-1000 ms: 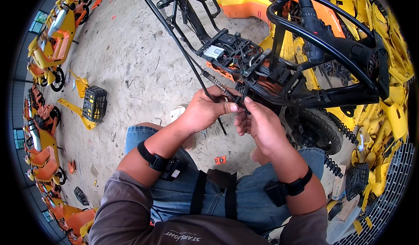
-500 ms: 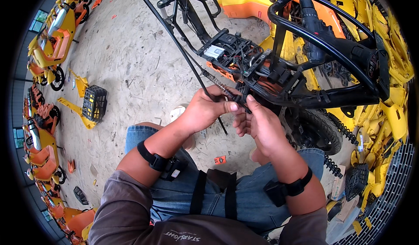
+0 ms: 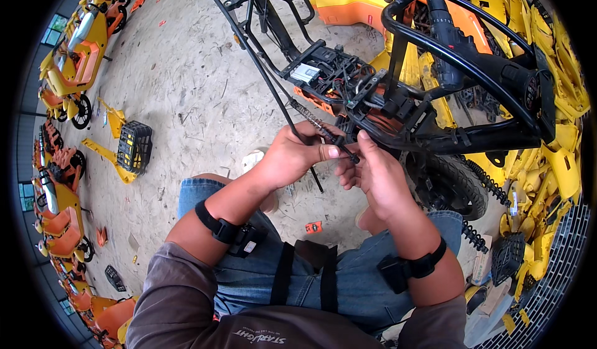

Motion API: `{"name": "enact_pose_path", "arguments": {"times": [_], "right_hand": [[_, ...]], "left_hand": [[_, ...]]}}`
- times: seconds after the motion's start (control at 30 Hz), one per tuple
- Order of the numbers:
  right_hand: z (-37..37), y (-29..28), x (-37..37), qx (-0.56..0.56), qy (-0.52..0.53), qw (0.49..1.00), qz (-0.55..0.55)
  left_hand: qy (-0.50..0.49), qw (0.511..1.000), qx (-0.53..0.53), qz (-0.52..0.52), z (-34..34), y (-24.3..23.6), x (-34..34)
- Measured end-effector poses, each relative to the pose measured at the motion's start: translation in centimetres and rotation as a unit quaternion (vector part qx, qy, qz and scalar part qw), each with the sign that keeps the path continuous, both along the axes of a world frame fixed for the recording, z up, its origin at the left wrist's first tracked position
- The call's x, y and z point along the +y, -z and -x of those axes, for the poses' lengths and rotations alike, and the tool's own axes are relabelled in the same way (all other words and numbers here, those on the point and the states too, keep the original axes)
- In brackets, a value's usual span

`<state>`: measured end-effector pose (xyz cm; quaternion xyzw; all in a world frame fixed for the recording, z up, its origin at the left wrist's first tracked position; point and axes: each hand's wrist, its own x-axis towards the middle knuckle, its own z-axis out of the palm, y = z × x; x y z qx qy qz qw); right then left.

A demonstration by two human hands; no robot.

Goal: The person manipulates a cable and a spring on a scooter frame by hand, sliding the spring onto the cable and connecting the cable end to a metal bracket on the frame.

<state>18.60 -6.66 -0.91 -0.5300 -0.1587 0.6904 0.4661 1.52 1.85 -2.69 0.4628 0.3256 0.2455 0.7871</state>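
Note:
My left hand (image 3: pixel 292 157) is closed around a long thin black rod (image 3: pixel 268 75), which slants from the upper left down past my knees. A slim coil-spring piece (image 3: pixel 314 121) with a black end (image 3: pixel 352 157) crosses the rod at the same hand, its middle partly behind my fingers. Close to that black end is my right hand (image 3: pixel 379 178), thumb raised and fingers loosely bent apart, with nothing visible in it. Just beyond both hands stands a stripped black scooter frame (image 3: pixel 460 139) with exposed wiring and a silver box (image 3: pixel 305 73).
A black cordless drill (image 3: pixel 446 44) rests on the frame's rear rails. Below them is a wheel (image 3: pixel 449 184). Yellow body panels (image 3: pixel 563 162) pile up at right. A black basket (image 3: pixel 135 147) lies on the floor (image 3: pixel 168 88) at left, near rows of scooters (image 3: pixel 74 63).
My right thumb has lifted off the black end of the spring piece, and the right hand has shifted slightly right. The rod's upper end has swung a little to the right.

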Motion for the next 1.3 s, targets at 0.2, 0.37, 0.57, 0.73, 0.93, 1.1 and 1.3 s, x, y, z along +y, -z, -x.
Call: {"name": "enact_pose_path", "arguments": {"times": [0.2, 0.37, 0.57, 0.73, 0.93, 1.1, 1.3], "right_hand": [[0.2, 0.0, -0.1, 0.021, 0.000, 1.000, 0.002], [-0.6, -0.1, 0.1, -0.001, 0.028, 1.000, -0.003], [-0.1, 0.5, 0.0, 0.024, 0.003, 1.000, -0.002], [0.6, 0.6, 0.0, 0.029, 0.011, 0.999, -0.007], [0.6, 0.1, 0.1, 0.011, -0.003, 0.999, -0.033], [0.8, 0.3, 0.0, -0.022, -0.023, 0.999, -0.038], [0.7, 0.6, 0.0, -0.020, 0.000, 0.997, -0.069]], "left_hand": [[-0.003, 1.000, 0.025, -0.009, 0.1, -0.1, 0.1], [0.003, 1.000, 0.005, -0.026, 0.1, 0.1, -0.1], [0.019, 0.999, -0.036, 0.024, 0.0, -0.3, 0.0], [0.002, 1.000, 0.002, -0.026, -0.1, 0.1, -0.1], [0.039, 0.998, -0.041, 0.008, 0.1, 0.3, 0.1], [0.050, 0.998, -0.022, -0.013, 0.1, 0.6, -0.1], [0.051, 0.998, -0.034, -0.020, -0.1, 0.0, -0.2]]}}
